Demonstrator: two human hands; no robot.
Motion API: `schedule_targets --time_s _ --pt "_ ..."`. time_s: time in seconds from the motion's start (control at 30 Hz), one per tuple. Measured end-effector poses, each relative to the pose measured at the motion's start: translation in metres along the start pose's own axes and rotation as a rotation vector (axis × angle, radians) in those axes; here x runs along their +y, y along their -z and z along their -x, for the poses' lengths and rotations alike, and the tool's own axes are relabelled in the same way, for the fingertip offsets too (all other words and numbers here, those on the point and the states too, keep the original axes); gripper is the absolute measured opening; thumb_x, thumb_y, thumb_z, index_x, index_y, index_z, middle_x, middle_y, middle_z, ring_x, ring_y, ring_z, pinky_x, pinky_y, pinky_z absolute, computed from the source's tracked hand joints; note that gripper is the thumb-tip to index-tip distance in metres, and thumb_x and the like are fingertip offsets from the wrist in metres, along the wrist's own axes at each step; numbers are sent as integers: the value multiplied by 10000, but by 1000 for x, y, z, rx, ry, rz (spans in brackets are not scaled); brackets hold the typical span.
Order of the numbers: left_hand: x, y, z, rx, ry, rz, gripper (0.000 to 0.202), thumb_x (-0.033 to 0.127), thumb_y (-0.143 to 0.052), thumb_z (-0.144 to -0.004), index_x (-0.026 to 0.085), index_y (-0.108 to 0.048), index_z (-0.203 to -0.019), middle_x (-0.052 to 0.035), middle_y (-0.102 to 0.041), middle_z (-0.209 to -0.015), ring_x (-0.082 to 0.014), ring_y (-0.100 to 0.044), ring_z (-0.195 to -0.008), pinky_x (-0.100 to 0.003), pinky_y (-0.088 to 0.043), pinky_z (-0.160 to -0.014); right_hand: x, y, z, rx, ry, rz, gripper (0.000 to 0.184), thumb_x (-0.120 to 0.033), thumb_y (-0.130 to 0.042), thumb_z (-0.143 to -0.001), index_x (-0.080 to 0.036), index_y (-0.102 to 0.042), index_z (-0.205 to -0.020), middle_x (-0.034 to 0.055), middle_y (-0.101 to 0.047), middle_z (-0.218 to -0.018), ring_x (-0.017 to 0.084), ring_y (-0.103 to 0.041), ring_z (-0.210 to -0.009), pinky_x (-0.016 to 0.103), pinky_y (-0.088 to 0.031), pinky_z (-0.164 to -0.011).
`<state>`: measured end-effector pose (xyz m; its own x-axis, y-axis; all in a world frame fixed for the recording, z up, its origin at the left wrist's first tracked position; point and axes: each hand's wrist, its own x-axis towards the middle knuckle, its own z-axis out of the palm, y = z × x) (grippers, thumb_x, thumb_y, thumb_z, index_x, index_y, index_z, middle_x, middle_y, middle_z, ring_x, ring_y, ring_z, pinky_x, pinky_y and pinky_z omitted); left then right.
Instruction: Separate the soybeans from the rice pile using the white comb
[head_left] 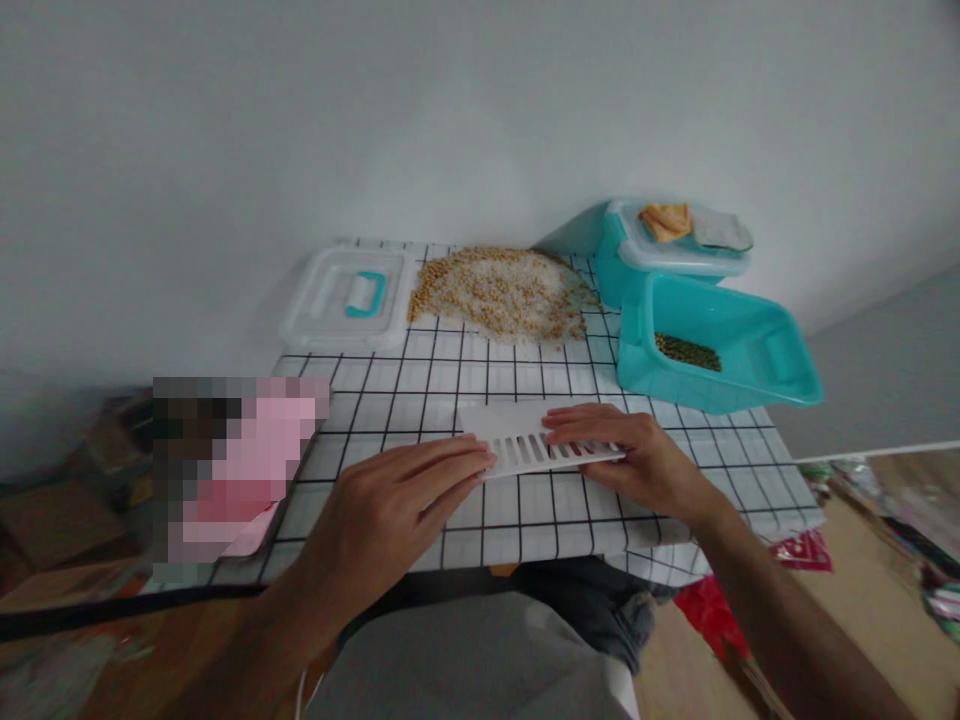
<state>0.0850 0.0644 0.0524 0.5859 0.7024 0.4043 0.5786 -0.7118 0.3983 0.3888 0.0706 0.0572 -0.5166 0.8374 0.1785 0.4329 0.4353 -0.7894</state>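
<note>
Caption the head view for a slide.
On a gridded tablecloth, left hand and right hand touch a white slotted board near a grain heap and teal bin.

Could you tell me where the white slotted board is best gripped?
Grip the slotted board by its solid far strip, from the far side: it lies flat, its near half is thin slats, partly under the left hand and right hand.

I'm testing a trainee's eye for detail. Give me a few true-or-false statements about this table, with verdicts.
1. The left hand and the right hand both touch the white slotted board. True.
2. The open teal bin holds some green beans. True.
3. The grain pile lies inside that bin. False: it lies loose on the checked cloth.
4. The clear box has a red handle. False: the handle is teal.
</note>
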Motion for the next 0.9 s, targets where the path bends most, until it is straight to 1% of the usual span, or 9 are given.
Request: schedule_targets --time_s 0.2,0.33,0.47,0.53,0.6,0.67,0.77,0.83,0.9 --pt "-2 -1 3 -17 -27 1 324 173 -644 -925 266 -638 -1236 21 -677 -1265 -114 -640 -1155 -277 -497 -1068 1 -8 7 18 45 61 424 -159 -643 -891 -314 -646 -1285 18 -642 -1345 210 -548 -1295 475 -418 -1127" --pt "0 10 -6 30 -36 46 388 149 -667 -901 242 -603 -1272 -13 -646 -1299 -139 -612 -1198 -305 -488 -1088 -3 -10 7 88 108 144 440 -166 -557 -942 -315 -598 -1354 35 -595 -1405 216 -520 -1328 495 -416 -1130" --pt "9 31 -26 210 12 167 544 212 -722 -853 206 -514 -1356 -84 -539 -1435 -239 -518 -1326 -423 -448 -1145 -20 -2 11 322 46 173 415 -156 -563 -925 -309 -645 -1302 25 -637 -1355 221 -580 -1268 446 -478 -1079" --pt "13 35 -44 334 42 304 473 199 -647 -895 204 -503 -1346 -97 -524 -1435 -259 -495 -1345 -461 -475 -1115 -31 3 21 497 -45 211 384 -169 -593 -909 -325 -682 -1248 9 -699 -1255 222 -653 -1163 410 -522 -1024" --pt "15 32 -70 414 68 416 398 190 -582 -929 211 -509 -1320 -95 -540 -1392 -249 -514 -1320 -433 -542 -1032 -40 8 38 668 -161 268 348 -209 -633 -892 -337 -709 -1206 3 -743 -1150 233 -708 -1041 386 -564 -948" --pt "16 21 -100 359 48 401 379 224 -602 -927 226 -525 -1298 -83 -554 -1359 -233 -525 -1300 -398 -560 -999 -45 13 60 778 -291 307 313 -264 -665 -874 -329 -731 -1173 9 -764 -1080 255 -731 -962 376 -596 -862" --pt "20 -5 -147 128 -133 316 450 295 -632 -917 266 -496 -1345 -83 -480 -1454 -254 -441 -1386 -490 -417 -1151 -49 20 94 950 -422 360 261 -354 -688 -848 -296 -769 -1088 13 -780 -978 273 -743 -880 357 -615 -740" --pt "24 -25 -174 12 -225 271 503 340 -678 -887 287 -498 -1354 -93 -362 -1555 -292 -378 -1435 -513 -384 -1166 -52 24 113 1044 -463 365 267 -395 -704 -823 -274 -783 -1048 22 -780 -952 281 -740 -868 360 -612 -726" --pt "28 -45 -194 -47 -287 251 533 375 -699 -870 277 -504 -1357 -118 -298 -1587 -318 -375 -1436 -509 -389 -1157 -55 25 130 1133 -505 348 291 -422 -721 -800 -260 -786 -1034 33 -777 -971 293 -730 -905 369 -605 -747"
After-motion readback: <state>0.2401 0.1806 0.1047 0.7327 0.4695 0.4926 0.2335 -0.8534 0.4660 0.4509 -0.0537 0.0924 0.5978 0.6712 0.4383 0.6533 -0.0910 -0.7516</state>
